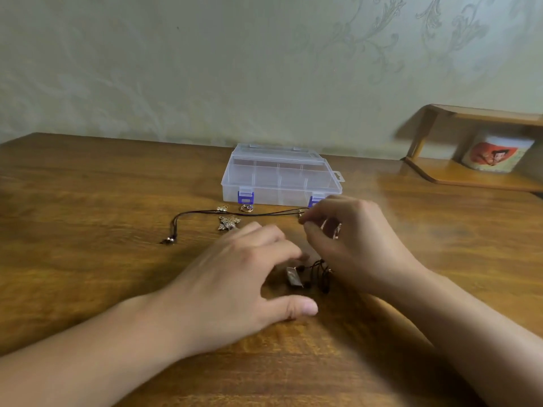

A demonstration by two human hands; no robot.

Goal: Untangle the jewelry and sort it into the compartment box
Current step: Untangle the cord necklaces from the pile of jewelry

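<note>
A clear plastic compartment box point(280, 174) with purple latches stands shut at the back of the wooden table point(88, 259). A black cord necklace point(235, 213) stretches from a beaded end at the left to my right hand point(352, 239), which pinches its right end near the box's right latch. A silver filigree pendant point(228, 223), a smaller charm point(222, 208) and a gold ring point(246, 208) lie in front of the box. My left hand point(249, 277) hovers with fingers spread beside a knot of dark cord with a rectangular pendant point(294, 277).
A small wooden shelf point(470, 174) holding a printed mug point(496, 154) stands at the back right of the table. A patterned wall rises right behind the box.
</note>
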